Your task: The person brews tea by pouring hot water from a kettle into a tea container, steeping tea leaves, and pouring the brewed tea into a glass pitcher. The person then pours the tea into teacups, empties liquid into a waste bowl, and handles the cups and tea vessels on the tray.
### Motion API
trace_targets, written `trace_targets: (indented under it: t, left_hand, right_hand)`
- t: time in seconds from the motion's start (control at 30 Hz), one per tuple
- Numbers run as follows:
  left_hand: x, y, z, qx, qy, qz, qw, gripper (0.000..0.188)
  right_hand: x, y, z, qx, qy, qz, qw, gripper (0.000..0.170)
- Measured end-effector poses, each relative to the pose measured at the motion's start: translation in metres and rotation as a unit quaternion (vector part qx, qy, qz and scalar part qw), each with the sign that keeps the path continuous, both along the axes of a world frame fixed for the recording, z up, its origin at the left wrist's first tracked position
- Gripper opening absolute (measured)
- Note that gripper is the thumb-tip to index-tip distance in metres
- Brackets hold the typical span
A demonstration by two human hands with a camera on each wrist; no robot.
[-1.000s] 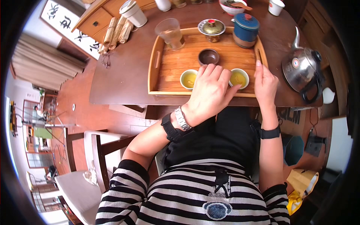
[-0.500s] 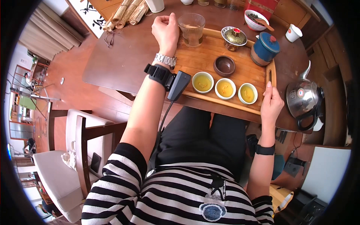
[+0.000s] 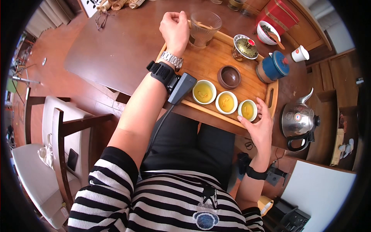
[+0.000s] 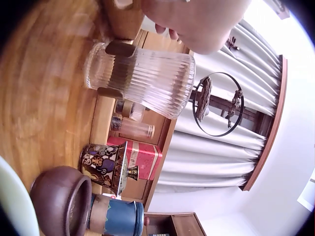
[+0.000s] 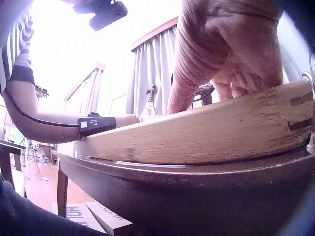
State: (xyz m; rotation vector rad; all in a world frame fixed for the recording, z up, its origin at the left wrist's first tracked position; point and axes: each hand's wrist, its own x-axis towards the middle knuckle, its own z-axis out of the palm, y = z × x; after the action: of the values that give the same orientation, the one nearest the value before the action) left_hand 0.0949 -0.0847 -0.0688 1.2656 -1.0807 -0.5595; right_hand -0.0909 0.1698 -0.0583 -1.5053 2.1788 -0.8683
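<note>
My right hand is around the rightmost white teacup of pale yellow tea, thumb on its near side and fingers on the far side. In the right wrist view the tray's wall hides the cup. Two similar teacups, a middle one and a left one, stand beside it in a slanted row along the tray's front. My left hand hovers loosely curled at the tray's left end, next to a ribbed glass, nothing seen in its fingers. A brown bowl sits behind the cups.
The wooden tray also bears a lidded patterned bowl and a blue lidded pot. Right of it stands a steel kettle. Farther back are a white bowl of tea leaves, a paper cup and a red box.
My left hand left the cups for the tray's left end. My right hand moved from the tray's right handle inward to the rightmost teacup. The head view has shifted and turned.
</note>
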Motion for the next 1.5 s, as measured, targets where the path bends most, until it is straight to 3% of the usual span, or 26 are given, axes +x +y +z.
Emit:
trace_targets:
  t: [0.23,0.4,0.67,0.77,0.9,1.07,1.2,1.5]
  left_hand:
    - [-0.001,0.002,-0.001,-0.029,0.014,0.023,0.999,0.021]
    - [-0.004,0.004,-0.003,-0.021,0.016,0.016,1.0,0.021]
    - [-0.007,0.003,-0.004,-0.019,0.003,0.029,0.999,0.027]
    - [-0.008,0.004,-0.004,-0.014,-0.002,0.03,0.999,0.027]
    - [-0.007,0.006,-0.002,-0.014,0.016,0.011,1.0,0.024]
    - [-0.008,0.005,-0.003,-0.021,0.013,0.017,1.0,0.024]
    - [-0.008,0.006,-0.003,-0.017,0.008,0.027,0.999,0.024]
    - [-0.008,0.005,-0.004,-0.016,0.004,0.03,0.999,0.029]
  right_hand:
    - [0.0,-0.002,-0.005,-0.016,0.067,0.013,0.998,0.063]
    - [0.0,-0.008,0.0,0.008,0.012,-0.008,1.0,0.051]
    - [-0.013,-0.051,0.025,-0.018,-0.038,0.031,0.999,0.055]
    - [-0.019,-0.068,0.023,-0.026,0.042,0.066,0.997,0.055]
    - [-0.01,-0.082,0.034,-0.007,0.05,0.077,0.996,0.055]
    - [-0.001,-0.091,0.047,-0.01,0.199,0.147,0.969,0.055]
    - [0.005,-0.096,0.05,0.004,0.208,0.158,0.965,0.053]
    - [0.023,-0.097,0.048,-0.043,0.396,0.272,0.876,0.053]
